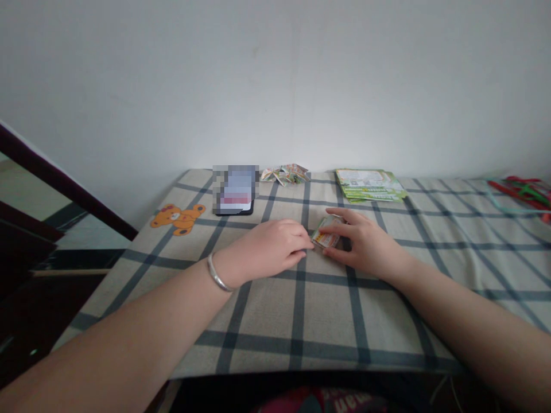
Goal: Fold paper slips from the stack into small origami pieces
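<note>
Checked tablecloth [267, 321] lies under and around both hands, creased off to the right hand's side. Left hand [275, 246]: fingers bent and held together, tips at the near-left edge of the small paper; whether they pinch it cannot be told. Right hand [368, 241]: fingers parted and loosely curved, tips resting on that paper, not closed round it. Stack of printed sheets [370, 184] lies beyond the right hand, flat and, as far as visible, unfolded. Phone [236, 192], screen masked, lies beyond the left hand; flat bear figure [178, 219] lies to that hand's left. Folded pieces [295, 172] sit beyond the gap between the hands, apart from both, and are judged finished or part-finished work. Small paper [326, 234] lies between the hands, under the right fingertips; its folding is judged under way, with the stacked sheets apparently left to do
</note>
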Motion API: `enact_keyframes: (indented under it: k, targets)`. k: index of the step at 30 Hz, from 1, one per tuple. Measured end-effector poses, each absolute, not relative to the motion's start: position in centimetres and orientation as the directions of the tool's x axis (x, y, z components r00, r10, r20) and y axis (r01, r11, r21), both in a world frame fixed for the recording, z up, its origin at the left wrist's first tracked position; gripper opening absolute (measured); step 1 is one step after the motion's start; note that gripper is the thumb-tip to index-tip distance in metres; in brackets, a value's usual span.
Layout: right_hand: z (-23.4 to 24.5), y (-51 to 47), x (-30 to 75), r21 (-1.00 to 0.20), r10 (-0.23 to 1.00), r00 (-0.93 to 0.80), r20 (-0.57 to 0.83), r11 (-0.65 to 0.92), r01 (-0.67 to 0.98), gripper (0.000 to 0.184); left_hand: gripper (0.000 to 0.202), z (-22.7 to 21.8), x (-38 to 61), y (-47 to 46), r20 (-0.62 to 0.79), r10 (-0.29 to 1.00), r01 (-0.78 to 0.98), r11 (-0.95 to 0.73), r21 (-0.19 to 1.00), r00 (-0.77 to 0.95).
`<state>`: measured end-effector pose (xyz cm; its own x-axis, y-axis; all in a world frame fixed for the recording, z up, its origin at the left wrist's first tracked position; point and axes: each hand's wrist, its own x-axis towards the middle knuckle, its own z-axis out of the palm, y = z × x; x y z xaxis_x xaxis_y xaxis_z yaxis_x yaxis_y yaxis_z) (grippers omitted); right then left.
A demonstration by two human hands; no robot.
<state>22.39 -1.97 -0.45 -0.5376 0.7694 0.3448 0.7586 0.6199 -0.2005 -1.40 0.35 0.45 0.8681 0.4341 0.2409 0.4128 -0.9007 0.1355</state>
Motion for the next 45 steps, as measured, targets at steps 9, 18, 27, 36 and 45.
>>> enact_keyframes:
  k: [9, 18, 27, 36, 45]
  targets:
    - [-0.3, -1.8, 22.1, -0.122, 0.719, -0.609, 0.333, 0.674, 0.729, 0.034, 0.02, 0.2, -1.5, 0.5, 0.264, 0.442, 0.412, -0.896, 0.166, 0.857]
    - [-0.3, -1.9, 22.3, -0.126, 0.705, -0.622, 0.341, 0.69, 0.713, 0.047, 0.017, 0.4, -1.4, 0.5, 0.287, 0.468, 0.439, -0.884, 0.163, 0.836]
    - [-0.2, -1.3, 22.2, -0.131, 0.677, -0.661, 0.323, 0.724, 0.678, 0.027, 0.016, 0.1, -1.2, 0.7, 0.302, 0.554, 0.513, -0.832, 0.211, 0.776]
    - [-0.2, -1.4, 22.0, -0.015, 0.668, -0.683, 0.297, 0.718, 0.696, 0.033, 0.03, -0.1, -1.5, 0.7, 0.323, 0.443, 0.419, -0.896, 0.144, 0.836]
    - [-0.9, -1.7, 22.3, -0.206, 0.726, -0.538, 0.428, 0.658, 0.724, 0.053, 0.02, 0.5, -0.7, -0.6, 0.261, 0.504, 0.512, -0.858, 0.041, 0.823]
